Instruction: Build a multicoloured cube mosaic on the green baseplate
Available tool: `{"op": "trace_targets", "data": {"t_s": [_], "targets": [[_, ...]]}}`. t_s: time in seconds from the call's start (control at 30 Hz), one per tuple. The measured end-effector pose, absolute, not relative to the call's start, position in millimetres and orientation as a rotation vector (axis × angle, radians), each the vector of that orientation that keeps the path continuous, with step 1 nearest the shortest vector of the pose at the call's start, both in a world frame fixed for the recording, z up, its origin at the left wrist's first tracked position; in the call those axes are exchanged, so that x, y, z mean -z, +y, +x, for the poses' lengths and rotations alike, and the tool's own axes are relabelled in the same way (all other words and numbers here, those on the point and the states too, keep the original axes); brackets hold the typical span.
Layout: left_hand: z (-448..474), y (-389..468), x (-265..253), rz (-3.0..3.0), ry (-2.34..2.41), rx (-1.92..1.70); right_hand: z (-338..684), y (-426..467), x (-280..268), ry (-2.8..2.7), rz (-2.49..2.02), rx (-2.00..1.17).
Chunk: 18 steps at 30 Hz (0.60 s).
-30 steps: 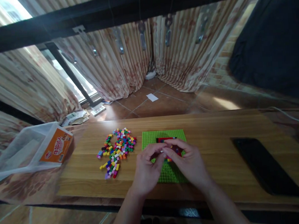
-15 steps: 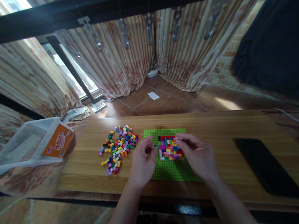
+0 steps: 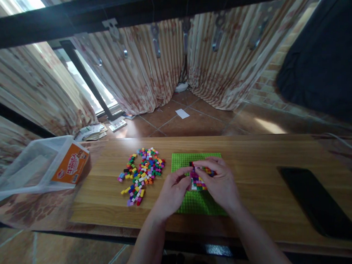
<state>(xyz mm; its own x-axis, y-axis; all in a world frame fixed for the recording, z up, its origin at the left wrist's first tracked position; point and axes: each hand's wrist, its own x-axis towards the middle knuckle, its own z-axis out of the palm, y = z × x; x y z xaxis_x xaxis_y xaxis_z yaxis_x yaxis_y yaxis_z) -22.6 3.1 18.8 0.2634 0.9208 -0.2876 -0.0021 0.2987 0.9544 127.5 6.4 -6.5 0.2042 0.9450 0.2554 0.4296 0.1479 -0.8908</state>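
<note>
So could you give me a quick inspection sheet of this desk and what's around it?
Surface: wooden table.
Job's things: green baseplate carrying a multicoloured brick patch; loose brick pile beside it.
Clutter: clear plastic box with an orange label; black phone lying flat.
Hands: left hand and right hand both at the brick patch; grip cannot be told.
Cables: white cable at the table's far right.
Surroundings: curtains, tiled floor, papers by the window.
</note>
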Motion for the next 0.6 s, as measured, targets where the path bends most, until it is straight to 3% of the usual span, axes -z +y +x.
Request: {"op": "trace_targets", "data": {"t_s": [0.6], "targets": [[-19.6, -0.8, -8.4, 1.110, 1.043, -0.768, 134.9, 13.4, 9.1, -1.437, -1.634, -0.575]]}}
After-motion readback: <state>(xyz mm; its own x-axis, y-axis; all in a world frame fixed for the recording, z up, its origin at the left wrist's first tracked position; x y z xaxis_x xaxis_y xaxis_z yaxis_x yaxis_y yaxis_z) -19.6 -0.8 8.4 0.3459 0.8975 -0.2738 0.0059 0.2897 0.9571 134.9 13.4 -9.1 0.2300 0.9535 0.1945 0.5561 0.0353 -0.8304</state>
